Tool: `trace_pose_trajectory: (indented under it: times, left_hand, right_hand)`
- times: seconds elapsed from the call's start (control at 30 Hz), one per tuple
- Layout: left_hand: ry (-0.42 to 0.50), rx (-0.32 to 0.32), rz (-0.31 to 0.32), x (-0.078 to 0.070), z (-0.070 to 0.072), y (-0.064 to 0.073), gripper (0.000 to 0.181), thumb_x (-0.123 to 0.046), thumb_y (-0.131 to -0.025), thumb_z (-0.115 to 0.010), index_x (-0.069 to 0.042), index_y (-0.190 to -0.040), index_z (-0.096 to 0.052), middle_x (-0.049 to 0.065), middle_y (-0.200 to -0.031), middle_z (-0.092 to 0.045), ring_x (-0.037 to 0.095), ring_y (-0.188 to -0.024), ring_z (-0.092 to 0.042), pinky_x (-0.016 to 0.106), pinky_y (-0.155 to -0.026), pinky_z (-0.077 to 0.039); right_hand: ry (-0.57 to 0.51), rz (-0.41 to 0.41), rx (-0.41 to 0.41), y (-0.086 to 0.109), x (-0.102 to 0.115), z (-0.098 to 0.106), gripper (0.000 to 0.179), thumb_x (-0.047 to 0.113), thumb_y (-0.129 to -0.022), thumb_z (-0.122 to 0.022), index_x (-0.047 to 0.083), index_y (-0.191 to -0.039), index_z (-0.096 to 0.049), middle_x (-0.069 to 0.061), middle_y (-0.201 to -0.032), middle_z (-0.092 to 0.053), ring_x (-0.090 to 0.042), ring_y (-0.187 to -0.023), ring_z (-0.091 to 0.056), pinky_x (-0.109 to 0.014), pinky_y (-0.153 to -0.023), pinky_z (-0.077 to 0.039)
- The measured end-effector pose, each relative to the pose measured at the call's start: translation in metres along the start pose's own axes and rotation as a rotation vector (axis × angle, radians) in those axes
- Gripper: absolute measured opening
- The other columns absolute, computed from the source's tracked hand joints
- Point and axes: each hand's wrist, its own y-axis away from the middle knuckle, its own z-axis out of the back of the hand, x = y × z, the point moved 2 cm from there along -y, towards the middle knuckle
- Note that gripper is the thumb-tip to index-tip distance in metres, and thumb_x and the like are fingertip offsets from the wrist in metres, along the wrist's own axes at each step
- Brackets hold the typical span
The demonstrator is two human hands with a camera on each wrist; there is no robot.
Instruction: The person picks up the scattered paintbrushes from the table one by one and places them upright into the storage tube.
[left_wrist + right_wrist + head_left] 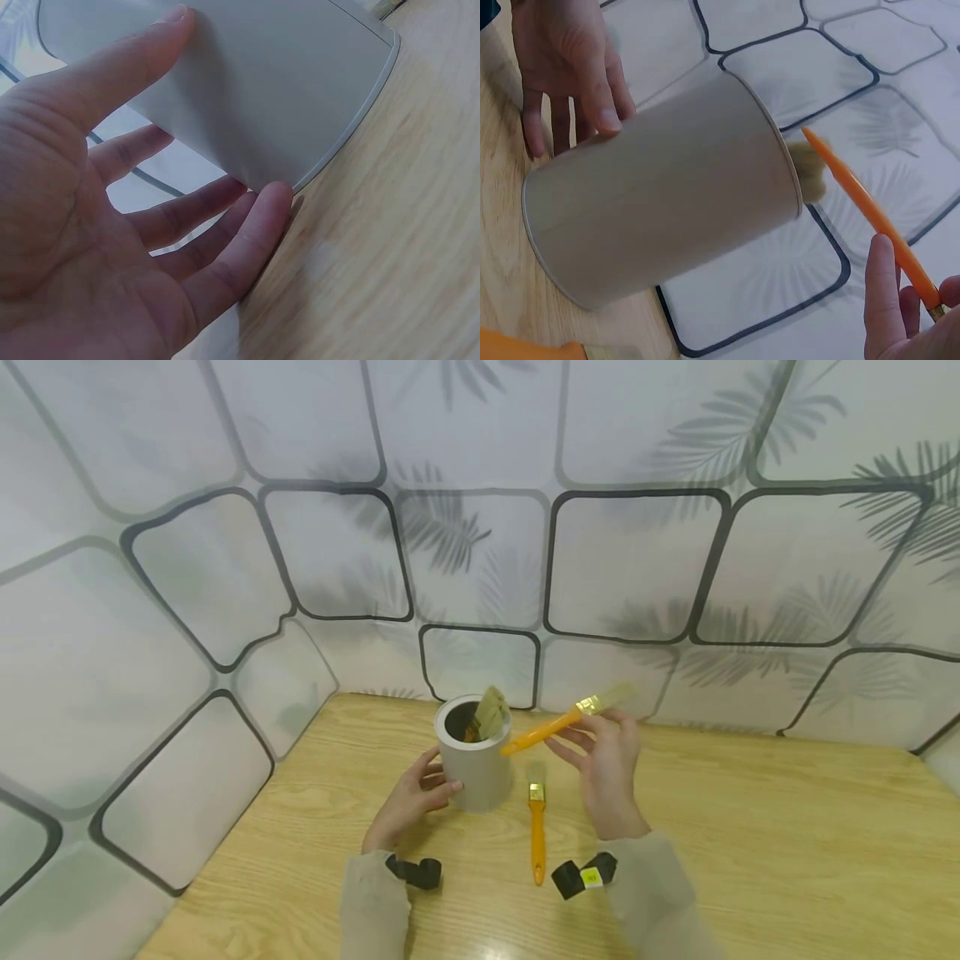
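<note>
A grey cylindrical container (474, 777) stands upright on the wooden table. Bristle ends of brushes (491, 714) stick out of its open top. My left hand (412, 797) holds the container's left side; in the left wrist view the thumb lies on the grey wall (247, 82) and the fingers reach round its edge. My right hand (609, 768) pinches a paintbrush (551, 729) near its metal ferrule. This brush's orange handle (870, 210) points toward the container's rim, bristles up and to the right. Another orange-handled paintbrush (537, 835) lies on the table between the hands.
The light wood table (765, 843) extends to the right and toward the front. Behind and to the left, a pale wall covering (480, 560) with dark rounded outlines and leaf prints meets the table's edge. Both wrists wear small black cameras (426, 873).
</note>
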Motion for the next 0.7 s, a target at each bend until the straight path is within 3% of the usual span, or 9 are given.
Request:
trace_pose_trajectory:
  times: [0.47,0.7]
  left_hand:
    - [-0.009,-0.009,0.002,0.001,0.0,-0.002,0.072,-0.008,-0.095,-0.072,-0.006,-0.157,-0.035,0.03,-0.144,-0.046,0.046,-0.129,-0.051,0.051,-0.091,-0.055]
    - [-0.002,-0.012,0.01,0.0,-0.001,0.0,0.073,-0.009,-0.095,-0.072,-0.007,-0.158,-0.035,0.03,-0.145,-0.045,0.046,-0.13,-0.05,0.052,-0.092,-0.055]
  right_hand:
    - [-0.007,0.075,-0.011,0.003,-0.018,-0.029,0.02,-0.007,-0.099,-0.055,0.005,-0.101,-0.038,-0.014,-0.101,-0.057,-0.02,-0.074,-0.071,-0.04,-0.07,-0.062]
    - [0.181,0.172,0.02,0.002,-0.026,-0.041,0.019,-0.009,-0.098,-0.055,0.003,-0.103,-0.041,-0.019,-0.105,-0.055,-0.021,-0.079,-0.07,-0.038,-0.074,-0.062]
